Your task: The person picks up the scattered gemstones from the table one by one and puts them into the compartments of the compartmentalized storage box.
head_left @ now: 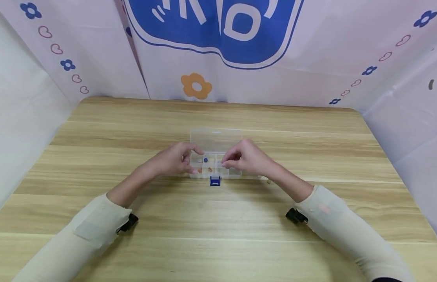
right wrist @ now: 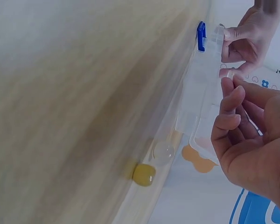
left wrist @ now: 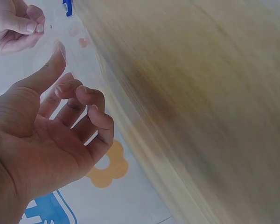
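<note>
A clear plastic compartment box (head_left: 234, 176) with a blue latch (head_left: 214, 181) lies on the table, its lid (head_left: 216, 140) raised at the back. My left hand (head_left: 173, 159) grips the box's left end, thumb at the front corner and index finger over the back. A dark blue bead (head_left: 205, 159) and a small brownish piece (head_left: 209, 169) sit in its left compartments. Over the right half, my right hand (head_left: 248, 158) pinches a tiny pale piece between thumb and index finger; its shape is mostly covered. A yellow bead (right wrist: 144, 175) and a clear bead (right wrist: 164, 153) lie right of the box.
The wooden table (head_left: 218, 235) spreads around the box. A white curtain (head_left: 162, 78) with printed flowers hangs behind its far edge. Dark wrist cameras (head_left: 128, 223) sit under both light sleeves (head_left: 95, 221).
</note>
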Motion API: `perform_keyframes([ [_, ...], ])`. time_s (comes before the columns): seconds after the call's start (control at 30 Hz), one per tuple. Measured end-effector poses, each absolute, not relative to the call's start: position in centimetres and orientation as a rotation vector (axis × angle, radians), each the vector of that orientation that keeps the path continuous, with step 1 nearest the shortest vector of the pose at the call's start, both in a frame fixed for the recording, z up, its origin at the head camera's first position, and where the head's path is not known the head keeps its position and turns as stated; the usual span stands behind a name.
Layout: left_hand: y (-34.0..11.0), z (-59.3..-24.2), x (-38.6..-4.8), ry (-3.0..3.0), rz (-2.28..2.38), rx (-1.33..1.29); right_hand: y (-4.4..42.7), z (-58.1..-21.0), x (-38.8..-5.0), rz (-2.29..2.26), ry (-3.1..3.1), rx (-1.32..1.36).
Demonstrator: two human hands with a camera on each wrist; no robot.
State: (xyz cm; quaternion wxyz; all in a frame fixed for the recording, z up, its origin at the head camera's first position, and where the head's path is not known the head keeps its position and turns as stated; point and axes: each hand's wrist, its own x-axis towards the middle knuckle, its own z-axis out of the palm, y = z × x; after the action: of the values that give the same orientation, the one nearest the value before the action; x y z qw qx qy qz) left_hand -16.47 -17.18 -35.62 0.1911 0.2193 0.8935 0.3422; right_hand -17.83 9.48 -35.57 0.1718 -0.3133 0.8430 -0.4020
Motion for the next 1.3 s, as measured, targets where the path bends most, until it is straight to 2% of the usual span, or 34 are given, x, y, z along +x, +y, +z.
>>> perform_keyframes([
  [0.57,-17.0,-35.6,-16.4,2.518,0.947,0.601,10.5,-35.3,-18.0,-1.13,2.431,-0.863],
  [1.3,-17.2,-35.6,-16.3,2.519,0.944,0.622,16.5,-36.0,-18.4,-1.09,2.532,-0.767],
])
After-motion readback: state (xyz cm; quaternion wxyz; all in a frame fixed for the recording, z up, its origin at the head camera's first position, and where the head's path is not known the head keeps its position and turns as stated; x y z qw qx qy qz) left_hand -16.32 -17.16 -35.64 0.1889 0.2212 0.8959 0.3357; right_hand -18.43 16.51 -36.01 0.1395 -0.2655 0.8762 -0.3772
